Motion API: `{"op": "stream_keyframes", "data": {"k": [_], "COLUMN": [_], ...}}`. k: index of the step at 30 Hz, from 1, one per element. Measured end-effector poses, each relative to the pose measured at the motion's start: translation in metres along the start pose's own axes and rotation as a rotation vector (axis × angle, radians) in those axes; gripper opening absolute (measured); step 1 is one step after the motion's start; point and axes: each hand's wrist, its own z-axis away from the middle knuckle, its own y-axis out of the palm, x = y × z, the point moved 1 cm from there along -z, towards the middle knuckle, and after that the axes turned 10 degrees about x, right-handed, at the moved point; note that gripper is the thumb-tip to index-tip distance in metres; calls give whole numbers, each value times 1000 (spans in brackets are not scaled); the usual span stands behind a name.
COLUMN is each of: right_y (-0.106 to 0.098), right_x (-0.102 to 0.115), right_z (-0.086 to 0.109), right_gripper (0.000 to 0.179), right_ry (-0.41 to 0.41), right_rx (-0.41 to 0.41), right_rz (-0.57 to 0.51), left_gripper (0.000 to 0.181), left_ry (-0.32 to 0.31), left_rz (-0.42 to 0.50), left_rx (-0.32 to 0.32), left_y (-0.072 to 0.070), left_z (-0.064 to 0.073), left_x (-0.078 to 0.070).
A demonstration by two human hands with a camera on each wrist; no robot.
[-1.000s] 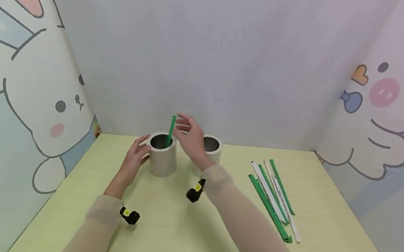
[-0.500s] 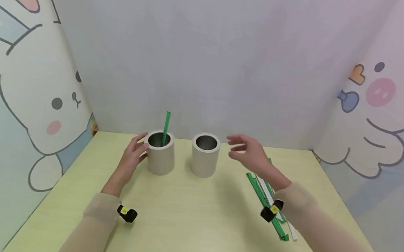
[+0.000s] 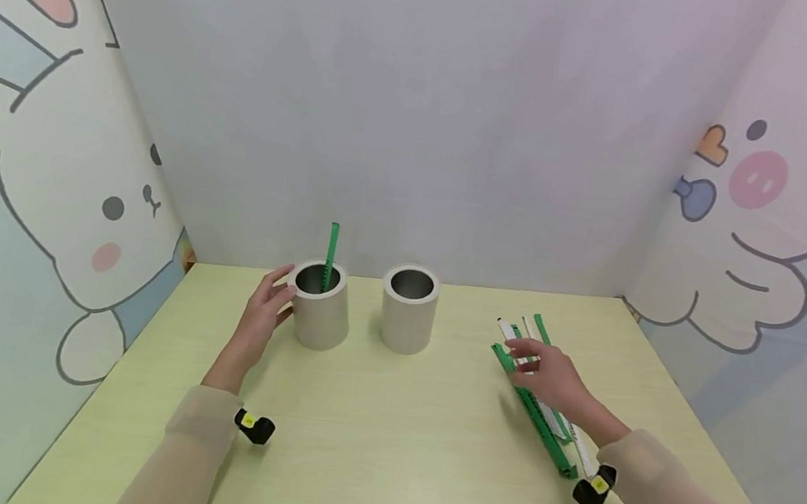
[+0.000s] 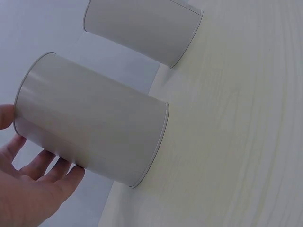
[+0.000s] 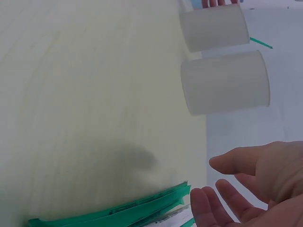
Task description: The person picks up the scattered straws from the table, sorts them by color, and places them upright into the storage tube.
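Note:
Two white cylindrical canisters with dark grey insides stand upright on the table. The left canister (image 3: pixel 321 322) holds a green wrapped straw (image 3: pixel 332 247), which sticks up above the rim. My left hand (image 3: pixel 261 320) holds that canister from its left side. In the left wrist view, its fingertips (image 4: pixel 71 177) lie along the wall and the thumb is by the rim. To the right, my right hand (image 3: pixel 547 376) hovers over a loose bunch of green and white wrapped straws (image 3: pixel 547 438), its fingers loosely bent with nothing between them. Part of the bunch is hidden beneath this hand.
The right canister (image 3: pixel 408 316) stands a short gap from the left one; no straw shows above its rim. A pale wooden-look table (image 3: pixel 379 451) reaches back to a plain grey backdrop (image 3: pixel 420 119). Side panels with cartoon animals flank it.
My right hand has moved away from the straw in the left canister, rightward past the right canister to the bunch of straws. My left hand has stayed on the left canister.

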Motion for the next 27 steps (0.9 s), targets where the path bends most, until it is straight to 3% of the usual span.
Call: {"op": "stream_keyframes", "data": {"k": [13,27], "right_y": [15,8], "right_x": [-24,-31], "right_z": [3,-3], "right_gripper": [52,41], "right_ry": [-48,1], "right_rx": [-77,-45], "right_rz": [251,344], "left_gripper": [60,60], "left_ry": [-16,-12], "left_rz": [3,-7], "left_rx": [-11,-9], "left_y": [-1,-1], "left_z": [0,-2], "left_x": [2,2]}}
